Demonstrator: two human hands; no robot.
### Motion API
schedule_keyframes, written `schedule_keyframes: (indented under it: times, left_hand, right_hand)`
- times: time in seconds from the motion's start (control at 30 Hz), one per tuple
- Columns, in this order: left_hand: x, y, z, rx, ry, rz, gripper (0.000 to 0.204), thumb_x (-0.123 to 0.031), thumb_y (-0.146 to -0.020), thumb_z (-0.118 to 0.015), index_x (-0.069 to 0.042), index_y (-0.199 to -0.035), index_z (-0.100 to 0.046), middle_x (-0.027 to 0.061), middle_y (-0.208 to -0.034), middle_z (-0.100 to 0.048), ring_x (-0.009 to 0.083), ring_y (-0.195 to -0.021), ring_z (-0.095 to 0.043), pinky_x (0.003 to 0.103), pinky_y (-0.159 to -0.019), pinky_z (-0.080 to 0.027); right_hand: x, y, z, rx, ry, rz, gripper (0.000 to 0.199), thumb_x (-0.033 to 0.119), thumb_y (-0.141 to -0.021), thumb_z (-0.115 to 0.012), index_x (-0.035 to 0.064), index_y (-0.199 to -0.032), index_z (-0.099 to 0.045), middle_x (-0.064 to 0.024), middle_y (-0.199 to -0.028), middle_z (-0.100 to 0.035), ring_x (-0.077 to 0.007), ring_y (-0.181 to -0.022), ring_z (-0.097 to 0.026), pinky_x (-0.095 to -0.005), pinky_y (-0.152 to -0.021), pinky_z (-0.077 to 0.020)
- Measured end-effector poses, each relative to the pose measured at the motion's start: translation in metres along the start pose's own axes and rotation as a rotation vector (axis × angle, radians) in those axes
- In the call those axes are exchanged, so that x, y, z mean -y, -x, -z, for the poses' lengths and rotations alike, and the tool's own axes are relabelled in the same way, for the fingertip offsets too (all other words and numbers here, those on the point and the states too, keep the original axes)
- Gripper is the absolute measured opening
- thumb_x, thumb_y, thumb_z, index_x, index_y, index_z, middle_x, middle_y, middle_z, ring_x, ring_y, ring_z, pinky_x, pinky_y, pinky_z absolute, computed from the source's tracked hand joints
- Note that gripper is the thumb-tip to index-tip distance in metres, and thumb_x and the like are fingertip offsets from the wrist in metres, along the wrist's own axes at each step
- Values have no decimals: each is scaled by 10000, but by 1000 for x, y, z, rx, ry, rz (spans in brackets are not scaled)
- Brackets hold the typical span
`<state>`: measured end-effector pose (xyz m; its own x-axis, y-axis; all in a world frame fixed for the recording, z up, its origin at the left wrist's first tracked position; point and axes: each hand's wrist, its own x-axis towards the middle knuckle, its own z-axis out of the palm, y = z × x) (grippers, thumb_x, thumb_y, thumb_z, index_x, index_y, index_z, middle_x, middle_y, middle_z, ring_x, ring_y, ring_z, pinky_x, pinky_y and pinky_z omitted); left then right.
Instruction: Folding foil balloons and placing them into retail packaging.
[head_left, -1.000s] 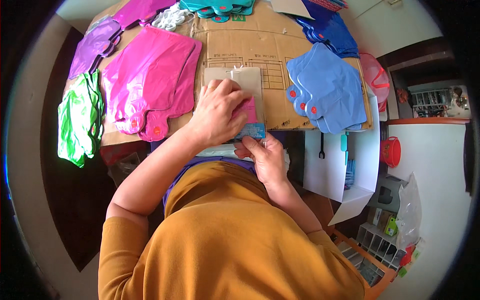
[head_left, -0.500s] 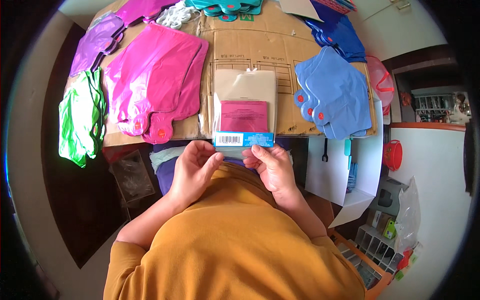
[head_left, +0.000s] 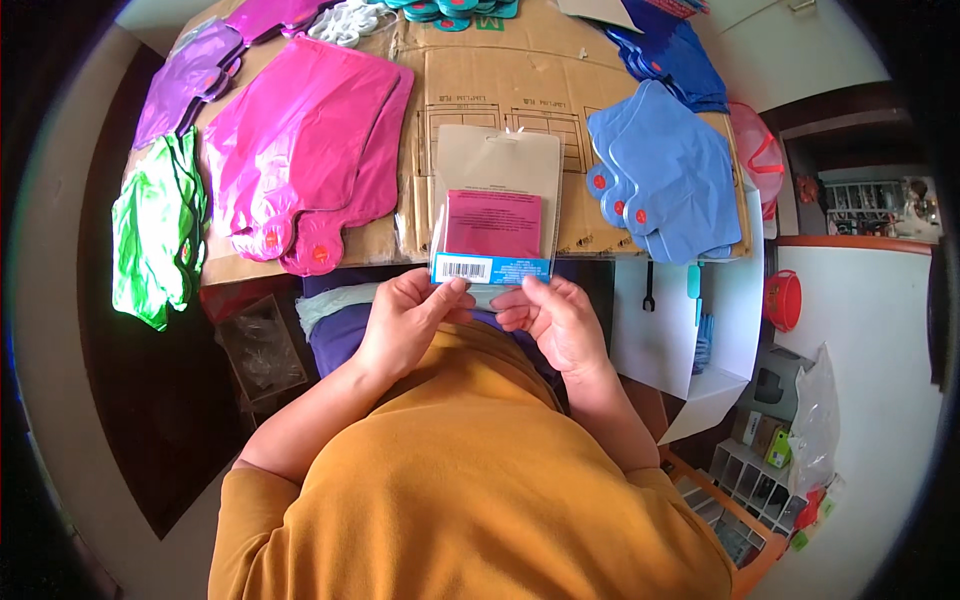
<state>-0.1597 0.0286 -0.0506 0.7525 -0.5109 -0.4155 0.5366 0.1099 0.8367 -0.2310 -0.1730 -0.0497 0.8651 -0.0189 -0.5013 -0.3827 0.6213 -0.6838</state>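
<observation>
A clear flat packet (head_left: pixel 495 160) with a beige back, a magenta card and a blue strip with a barcode along its lower end lies at the front edge of the cardboard. At its lower left corner my left hand (head_left: pixel 420 318) pinches the edge between thumb and fingers. My right hand (head_left: pixel 558 320) grips the lower right corner, thumb on top of the blue strip. To the left of the packet is a stack of pink flat foil balloons (head_left: pixel 300 150); light blue foil balloons (head_left: pixel 672 170) are piled to the right.
Green (head_left: pixel 158 235), purple (head_left: pixel 190 85) and dark blue foil pieces (head_left: pixel 685 65) ring the cardboard sheet (head_left: pixel 480 80). Teal pieces (head_left: pixel 450 10) and a white bundle (head_left: pixel 350 22) sit at the back. An open white box (head_left: pixel 650 330) stands below the right edge, near a red basket (head_left: pixel 783 300).
My left thumb has come down onto the packet's lower edge, and my right hand has shifted slightly right. The view has tilted a little, and the packet appears slightly higher.
</observation>
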Motion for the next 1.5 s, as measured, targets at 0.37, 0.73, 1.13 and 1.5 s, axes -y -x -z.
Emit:
schedule_keyframes:
  times: [0.37,0.73,1.13,1.5]
  left_hand:
    - [2,3,-2,-20,-138,2,236,-205,-968,-634,15,-890,-667,55,-738,-679,129,-625,-629,267,-589,-506]
    - [-65,-29,-19,40,-1478,-935,764,-317,-861,-670,-48,-1493,-335,189,-1559,-294,378,-1464,-217,527,-1184,-144]
    - [-72,-79,-13,60,-1576,-856,826,-583,-904,-537,-66,-1508,-314,207,-1562,-276,356,-1459,-244,503,-1177,-179]
    - [-142,-111,6,98,-1022,-392,403,-276,-1002,-558,38,-1251,-595,107,-1036,-705,163,-970,-647,290,-857,-504]
  right_hand:
    - [-6,-7,-9,-179,288,144,370,364,-962,-631,-5,-936,-633,-117,-761,-676,-150,-615,-645,-258,-574,-527]
    - [-6,-9,-7,-163,312,176,364,360,-950,-650,-3,-920,-649,-81,-713,-659,-125,-582,-618,-239,-535,-506]
    - [-1,-3,-2,-3,314,158,268,289,-942,-671,25,-988,-676,-63,-791,-686,-116,-675,-650,-251,-619,-549]
    - [-4,-7,2,-12,333,219,273,281,-921,-698,12,-969,-689,-53,-760,-677,-110,-642,-640,-238,-580,-539]
